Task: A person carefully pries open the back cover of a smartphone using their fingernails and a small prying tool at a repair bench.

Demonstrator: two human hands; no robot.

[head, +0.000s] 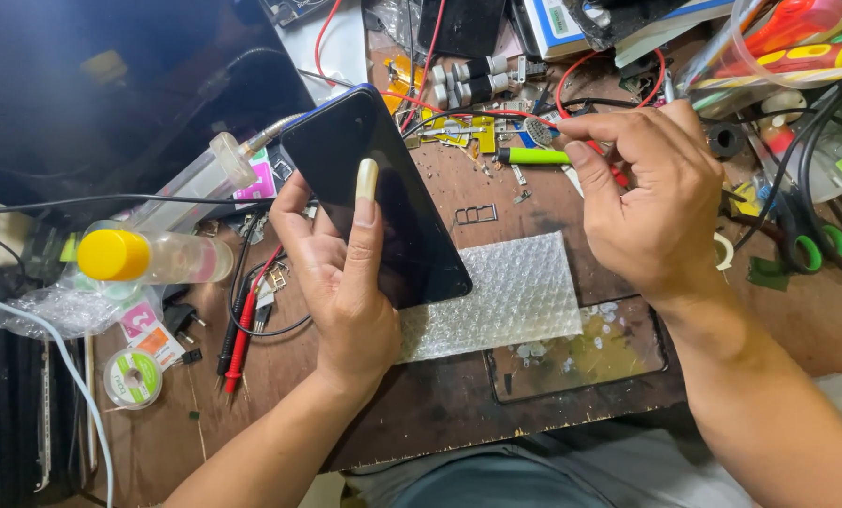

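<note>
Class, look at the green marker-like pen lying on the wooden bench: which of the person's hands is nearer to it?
Right. The right hand is just beside the green pen, its thumb almost at the pen's tip. The left hand sits lower left, holding the dark smartphone.

The flat glass-fronted smartphone (383, 193) is glossy black with a blue edge, and the clear plastic bottle (153, 257) beside it has a bright yellow cap and a pinkish tint at its far end. The rectangular sheet of bubble wrap (501, 296) is translucent white with a dotted bubble pattern, lying on the scuffed brown wooden worktop (421, 404). The slim marker pen (534, 156) is lime green, and the thin probe leads (242, 329) are red and black.
</note>
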